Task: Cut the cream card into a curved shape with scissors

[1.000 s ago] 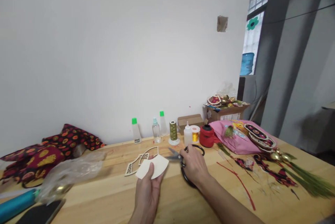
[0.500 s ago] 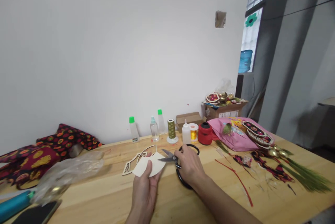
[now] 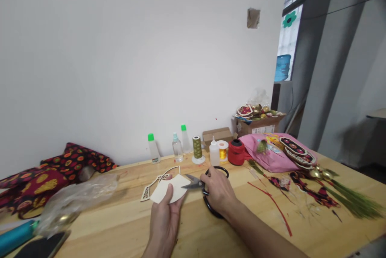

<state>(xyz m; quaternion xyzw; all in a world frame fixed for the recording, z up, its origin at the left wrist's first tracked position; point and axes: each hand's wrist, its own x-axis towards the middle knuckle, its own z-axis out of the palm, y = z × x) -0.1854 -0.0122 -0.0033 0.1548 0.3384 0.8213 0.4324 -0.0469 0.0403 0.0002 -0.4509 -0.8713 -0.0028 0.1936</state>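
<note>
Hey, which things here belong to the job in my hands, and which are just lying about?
In use:
- white piece, left hand
- scissors, right hand

Seemingly just lying about:
- phone-like slab
- teal cylinder
- patterned fabric
- red strip

Head camera: on the person's head, above the near side of the table (image 3: pixel 105 226), looking forward and down.
White wall (image 3: pixel 150 49): faced nearly head-on beyond the table's far edge, filling the upper half.
Hands: left hand (image 3: pixel 165 214) and right hand (image 3: pixel 220 189) close to the lens, low and near centre.
Left limit: patterned cloth (image 3: pixel 81 157), cut off.
Right limit: past the wall's end, a grey pillar (image 3: pixel 334 49).
</note>
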